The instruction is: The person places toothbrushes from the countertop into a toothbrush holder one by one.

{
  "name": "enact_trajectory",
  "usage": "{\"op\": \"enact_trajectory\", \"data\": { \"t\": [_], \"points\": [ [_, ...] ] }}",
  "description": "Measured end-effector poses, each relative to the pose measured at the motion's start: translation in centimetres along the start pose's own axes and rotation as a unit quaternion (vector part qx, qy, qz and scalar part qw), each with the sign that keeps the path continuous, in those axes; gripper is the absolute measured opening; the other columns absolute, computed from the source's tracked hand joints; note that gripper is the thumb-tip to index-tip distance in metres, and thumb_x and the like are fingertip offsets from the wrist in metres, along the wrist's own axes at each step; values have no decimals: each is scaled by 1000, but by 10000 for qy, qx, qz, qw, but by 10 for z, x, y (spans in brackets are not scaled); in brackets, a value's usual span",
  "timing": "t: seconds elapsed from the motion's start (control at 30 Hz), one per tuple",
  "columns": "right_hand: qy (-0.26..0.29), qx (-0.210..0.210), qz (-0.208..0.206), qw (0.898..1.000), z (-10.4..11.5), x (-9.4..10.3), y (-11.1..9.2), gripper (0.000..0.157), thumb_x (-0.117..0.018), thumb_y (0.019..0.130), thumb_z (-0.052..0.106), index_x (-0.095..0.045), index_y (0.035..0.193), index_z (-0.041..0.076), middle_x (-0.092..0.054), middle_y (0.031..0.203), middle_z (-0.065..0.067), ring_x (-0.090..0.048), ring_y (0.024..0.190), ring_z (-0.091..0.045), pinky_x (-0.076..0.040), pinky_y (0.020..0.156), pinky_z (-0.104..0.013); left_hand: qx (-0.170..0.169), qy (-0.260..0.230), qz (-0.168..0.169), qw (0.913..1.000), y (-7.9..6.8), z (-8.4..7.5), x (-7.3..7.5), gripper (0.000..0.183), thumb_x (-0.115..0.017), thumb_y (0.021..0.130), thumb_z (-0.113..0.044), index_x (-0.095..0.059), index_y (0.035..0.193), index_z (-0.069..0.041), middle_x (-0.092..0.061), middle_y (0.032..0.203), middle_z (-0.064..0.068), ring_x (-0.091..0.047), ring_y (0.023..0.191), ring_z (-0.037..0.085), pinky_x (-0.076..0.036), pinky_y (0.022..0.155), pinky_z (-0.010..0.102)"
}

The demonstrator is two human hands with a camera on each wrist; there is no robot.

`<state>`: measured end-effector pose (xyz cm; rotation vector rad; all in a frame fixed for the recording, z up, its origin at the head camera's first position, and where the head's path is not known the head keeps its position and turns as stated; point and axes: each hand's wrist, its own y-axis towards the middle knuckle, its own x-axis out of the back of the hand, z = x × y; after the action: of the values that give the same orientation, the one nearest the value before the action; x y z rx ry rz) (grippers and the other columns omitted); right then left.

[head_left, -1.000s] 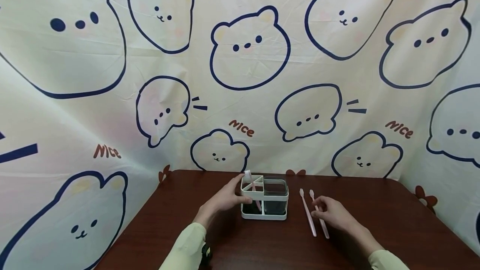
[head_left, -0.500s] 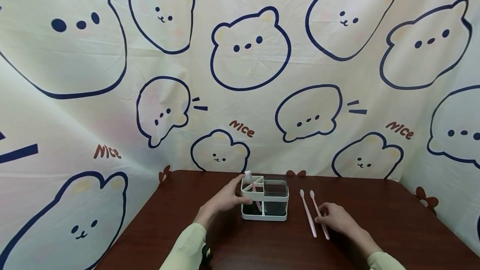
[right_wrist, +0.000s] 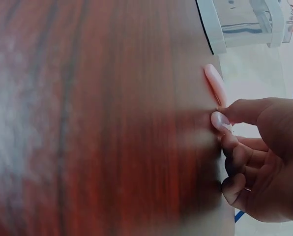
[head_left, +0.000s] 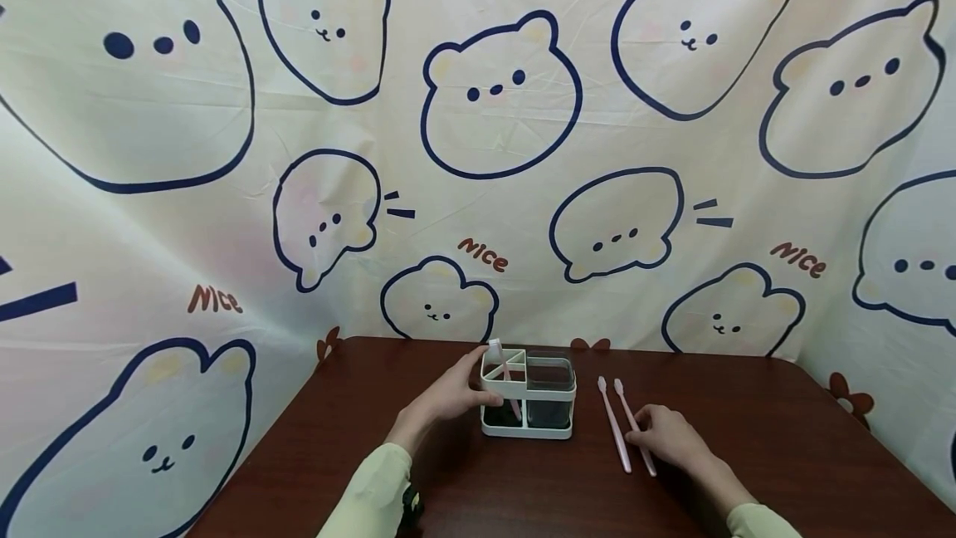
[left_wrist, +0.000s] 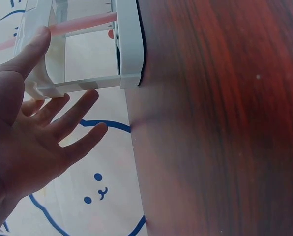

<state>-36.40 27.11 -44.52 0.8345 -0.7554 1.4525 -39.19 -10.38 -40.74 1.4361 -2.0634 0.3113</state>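
My left hand holds the left side of a white toothbrush holder, thumb along its front rim and fingers round the side. Inside the holder's left part leans a pink toothbrush, bristles up. Two more pale pink toothbrushes lie to the right on the table, their heads towards the back. Thumb and index finger of my right hand pinch the right-hand toothbrush at its handle; the right wrist view shows that handle end between the fingertips. Just left of it lies the other toothbrush.
A dark see-through cup sits in the holder's right part. The dark wood table ends at the back against a cream curtain printed with bear outlines.
My right hand has come down and towards me onto the right-hand toothbrush's handle. That toothbrush's head has swung slightly left. My left hand and the holder keep their place.
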Motion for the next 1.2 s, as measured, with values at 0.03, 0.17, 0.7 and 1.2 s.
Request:
{"op": "enact_trajectory", "data": {
  "t": [0.03,0.17,0.7,1.2],
  "points": [
    [16,-18,-14,10000,0,-1,0,30,-74,84,23,-67,102,0,-65,81,-2,-57,67,-14,-46,61,-31,-8,15,0,10000,0,0,0,90,-80,84,-33,-28,156,-17,-36,154,18,-46,126,31,-34,112,61],
    [149,-60,-58,9999,-1,-3,0,27,-72,83,18,-66,101,0,-62,77,-3,-57,61,-14,-46,56,-30,-28,30,6,10000,0,-1,0,91,-80,84,-32,-27,156,-16,-35,154,18,-45,128,31,-32,112,62],
    [266,38,-453,9986,8,5,-3,30,-69,84,19,-62,107,2,-57,71,-3,-53,52,-16,-41,47,-31,-68,58,32,10000,0,-2,2,90,-80,84,-32,-28,156,-16,-37,152,15,-45,128,29,-33,112,60],
    [288,292,-883,9952,20,11,-1,31,-67,84,21,-61,110,6,-55,69,-2,-52,54,-15,-40,46,-29,76,30,104,9999,-1,-4,0,90,-78,86,-31,-24,156,-18,-46,147,16,-50,124,29,-34,112,60]
  ]
}}
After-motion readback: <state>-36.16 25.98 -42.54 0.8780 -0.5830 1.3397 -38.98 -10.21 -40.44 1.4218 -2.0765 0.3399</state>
